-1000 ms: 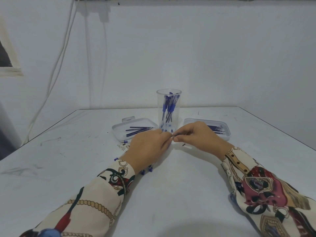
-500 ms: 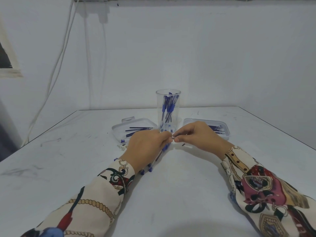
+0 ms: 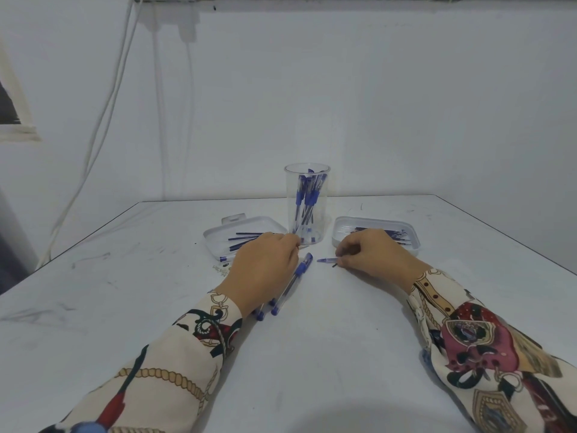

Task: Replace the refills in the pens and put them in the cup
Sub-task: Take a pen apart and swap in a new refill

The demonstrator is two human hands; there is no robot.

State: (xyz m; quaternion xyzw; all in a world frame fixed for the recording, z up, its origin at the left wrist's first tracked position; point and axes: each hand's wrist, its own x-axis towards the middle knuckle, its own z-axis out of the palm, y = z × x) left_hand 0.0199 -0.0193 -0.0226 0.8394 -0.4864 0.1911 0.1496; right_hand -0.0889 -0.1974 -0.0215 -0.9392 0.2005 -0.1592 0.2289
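Note:
A clear cup (image 3: 307,182) with several blue pens in it stands at the middle of the table. My left hand (image 3: 265,267) rests in front of it, fingers closed on a thin refill whose tip (image 3: 303,246) pokes out toward the cup. A clear pen with a blue grip (image 3: 295,278) lies on the table against that hand, and another pen end (image 3: 259,315) shows below the wrist. My right hand (image 3: 371,257) is on the table to the right, pinching the end of a small blue pen tip piece (image 3: 324,260). A tiny black bit (image 3: 334,265) lies beside it.
A shallow white tray (image 3: 218,237) with refills sits left of the cup, and a second tray (image 3: 412,235) with refills sits behind my right hand. Small loose parts (image 3: 223,268) lie left of my left hand. The table's edges run off left and right; a wall stands behind.
My hands were joined at a small part in front of the cup; they have parted. The right hand moved right and down to the table. The pen now lies beside my left hand.

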